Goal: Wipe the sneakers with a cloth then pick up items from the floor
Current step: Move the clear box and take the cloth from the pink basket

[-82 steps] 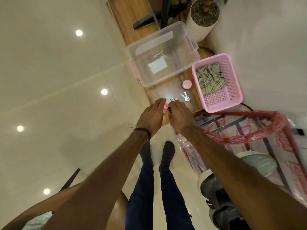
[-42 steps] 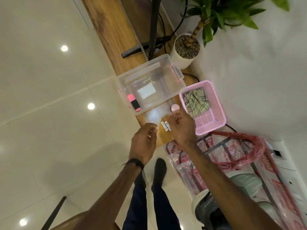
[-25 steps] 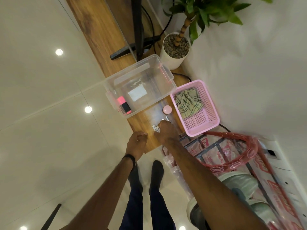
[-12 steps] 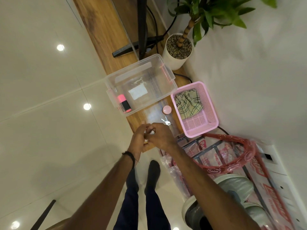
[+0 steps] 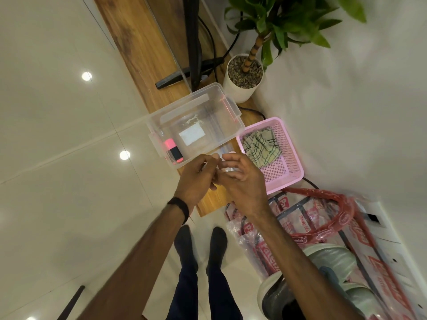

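My left hand (image 5: pixel 197 179) and my right hand (image 5: pixel 242 181) meet fingertip to fingertip just in front of the clear plastic box (image 5: pixel 239 121). The left hand's fingers are curled around small white pieces that are mostly hidden. The right hand's thumb and fingers are spread, touching the left palm. A pink highlighter (image 5: pixel 173 150) lies in the box's near left corner. The checked cloth (image 5: pixel 261 144) lies in the pink basket (image 5: pixel 298 165) to the right. Grey-green sneakers (image 5: pixel 328 259) sit at the lower right. The keys and the pink round item on the floor are hidden behind my hands.
The box and basket stand on a wooden floor strip (image 5: pixel 138 42) along the white wall. A potted plant (image 5: pixel 242 82) and black cables stand behind the box. A plastic-wrapped shoe rack (image 5: pixel 323 218) is on my right. My socked feet (image 5: pixel 201 241) stand on glossy tiles.
The highlighter went from the floor into the box. My right hand picked small white pieces off the floor and met the left hand; both hands have since risen toward the box edge.
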A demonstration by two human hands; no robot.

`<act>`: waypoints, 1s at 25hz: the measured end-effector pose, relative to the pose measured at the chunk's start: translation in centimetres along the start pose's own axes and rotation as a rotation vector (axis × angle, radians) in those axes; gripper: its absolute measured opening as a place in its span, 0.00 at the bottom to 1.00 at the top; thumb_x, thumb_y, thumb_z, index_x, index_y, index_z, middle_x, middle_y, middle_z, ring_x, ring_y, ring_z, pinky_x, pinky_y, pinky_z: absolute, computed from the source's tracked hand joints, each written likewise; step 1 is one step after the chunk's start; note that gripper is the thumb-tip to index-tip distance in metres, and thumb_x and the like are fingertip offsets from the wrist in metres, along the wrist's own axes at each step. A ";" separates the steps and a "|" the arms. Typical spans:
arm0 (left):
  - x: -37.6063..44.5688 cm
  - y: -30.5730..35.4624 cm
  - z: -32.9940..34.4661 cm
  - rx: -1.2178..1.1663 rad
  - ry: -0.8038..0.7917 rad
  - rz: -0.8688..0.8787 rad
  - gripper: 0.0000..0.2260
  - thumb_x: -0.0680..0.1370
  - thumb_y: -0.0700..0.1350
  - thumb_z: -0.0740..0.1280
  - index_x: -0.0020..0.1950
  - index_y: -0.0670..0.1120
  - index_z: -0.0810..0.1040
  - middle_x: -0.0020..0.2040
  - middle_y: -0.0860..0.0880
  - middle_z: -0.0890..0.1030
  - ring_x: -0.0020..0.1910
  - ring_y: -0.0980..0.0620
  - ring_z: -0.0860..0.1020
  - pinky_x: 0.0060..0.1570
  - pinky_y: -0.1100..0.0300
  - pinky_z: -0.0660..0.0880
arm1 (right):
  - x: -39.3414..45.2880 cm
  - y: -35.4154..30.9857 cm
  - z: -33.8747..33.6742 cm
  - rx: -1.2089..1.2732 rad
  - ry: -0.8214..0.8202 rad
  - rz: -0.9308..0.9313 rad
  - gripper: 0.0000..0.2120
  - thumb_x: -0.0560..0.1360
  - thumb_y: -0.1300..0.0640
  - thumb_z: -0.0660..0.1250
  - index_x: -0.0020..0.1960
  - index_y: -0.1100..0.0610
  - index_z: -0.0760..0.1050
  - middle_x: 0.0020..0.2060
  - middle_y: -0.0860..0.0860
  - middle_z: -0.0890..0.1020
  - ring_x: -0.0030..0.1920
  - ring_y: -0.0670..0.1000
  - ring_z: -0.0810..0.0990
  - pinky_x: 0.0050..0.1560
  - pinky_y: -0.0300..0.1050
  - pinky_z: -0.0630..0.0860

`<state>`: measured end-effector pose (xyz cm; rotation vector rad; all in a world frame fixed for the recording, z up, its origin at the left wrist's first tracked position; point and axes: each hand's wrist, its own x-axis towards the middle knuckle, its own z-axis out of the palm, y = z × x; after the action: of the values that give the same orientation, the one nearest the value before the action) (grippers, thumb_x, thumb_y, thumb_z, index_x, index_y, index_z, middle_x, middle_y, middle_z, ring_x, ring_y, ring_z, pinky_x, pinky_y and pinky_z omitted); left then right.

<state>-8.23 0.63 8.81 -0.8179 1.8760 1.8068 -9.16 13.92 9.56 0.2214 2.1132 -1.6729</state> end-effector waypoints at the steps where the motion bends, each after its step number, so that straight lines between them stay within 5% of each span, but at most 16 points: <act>1: 0.3 0.5 -0.1 0.026 -0.005 0.000 0.12 0.84 0.51 0.61 0.51 0.46 0.81 0.41 0.50 0.82 0.38 0.55 0.81 0.37 0.62 0.77 | 0.2 -0.2 0.1 0.005 0.010 -0.013 0.15 0.74 0.60 0.76 0.58 0.51 0.78 0.50 0.45 0.84 0.50 0.44 0.84 0.51 0.42 0.82; 7: 3.0 2.9 -1.7 -0.077 -0.021 -0.079 0.12 0.83 0.50 0.65 0.55 0.43 0.82 0.45 0.47 0.83 0.38 0.53 0.80 0.37 0.63 0.76 | 1.9 1.9 -0.2 -0.046 0.172 0.023 0.10 0.77 0.54 0.73 0.57 0.53 0.78 0.49 0.44 0.84 0.49 0.41 0.83 0.51 0.41 0.82; 11: 7.1 4.5 -3.8 -0.048 0.074 -0.053 0.10 0.82 0.48 0.66 0.57 0.41 0.79 0.46 0.45 0.80 0.37 0.53 0.79 0.35 0.65 0.78 | 3.6 8.3 -0.4 -0.574 0.019 0.136 0.15 0.78 0.52 0.69 0.62 0.57 0.76 0.56 0.50 0.82 0.53 0.47 0.81 0.52 0.42 0.78; 17: 12.7 2.3 -5.9 0.530 -0.026 -0.010 0.10 0.81 0.37 0.64 0.61 0.37 0.77 0.54 0.39 0.81 0.55 0.39 0.81 0.60 0.48 0.78 | 5.0 11.0 0.0 -1.238 0.074 -0.092 0.13 0.80 0.51 0.65 0.60 0.57 0.76 0.55 0.53 0.79 0.49 0.50 0.77 0.46 0.41 0.70; 21: 14.4 1.2 -5.8 0.928 -0.088 0.053 0.09 0.79 0.36 0.63 0.58 0.40 0.77 0.59 0.39 0.80 0.58 0.39 0.78 0.60 0.50 0.74 | 6.0 11.2 0.4 -1.280 0.035 -0.070 0.14 0.80 0.50 0.65 0.62 0.57 0.76 0.56 0.53 0.80 0.52 0.50 0.78 0.52 0.43 0.73; 25: 15.3 0.5 -5.1 1.073 -0.088 0.107 0.16 0.79 0.36 0.65 0.66 0.44 0.77 0.64 0.42 0.79 0.62 0.40 0.77 0.58 0.54 0.73 | 6.5 11.6 0.6 -1.127 0.049 0.044 0.11 0.77 0.54 0.70 0.56 0.58 0.77 0.49 0.53 0.82 0.46 0.51 0.80 0.46 0.43 0.78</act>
<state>-19.44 -6.40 -0.47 -0.2255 2.4018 0.6167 -10.44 15.42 -3.58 -0.0512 2.6827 -0.2667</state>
